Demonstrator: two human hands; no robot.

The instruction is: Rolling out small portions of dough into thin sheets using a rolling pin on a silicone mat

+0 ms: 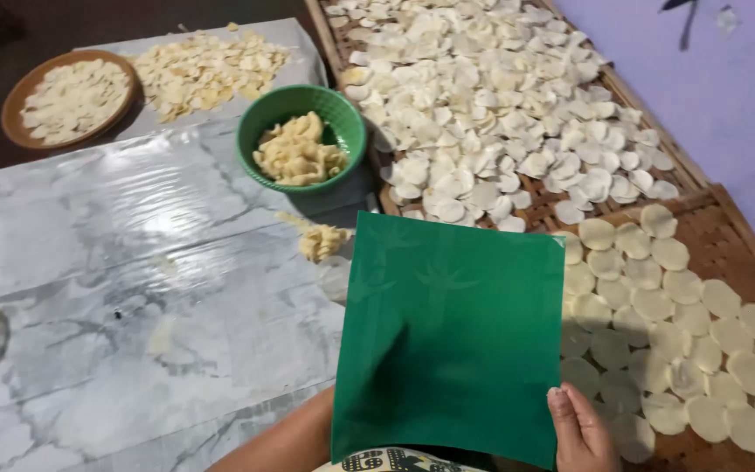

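Floor-level work area: marbled plastic sheet [133, 288] at left, woven drying trays at right, lilac wall [709, 96] beyond. Nearest, a green square sheet [447, 336] held up almost flat to the camera, over the seam between marbled sheet and near tray. Right hand [580, 433] gripping its lower right corner, thumb on the front face, fingers hidden behind. Left forearm [286, 437] running under the lower left edge; left hand hidden behind the sheet, grip not discernible. Near woven tray [736, 253]: flat pale dough rounds [683, 341] in a single layer, some overlapping. Just beyond the sheet's top left corner, a small dough lump [321, 239]. Farther, green bowl [301, 135] of dough pieces; far tray [657, 114] heaped with curled dried rounds [491, 96]. Farthest left, a brown plate [67, 98] of chips beside a loose pile [207, 70].
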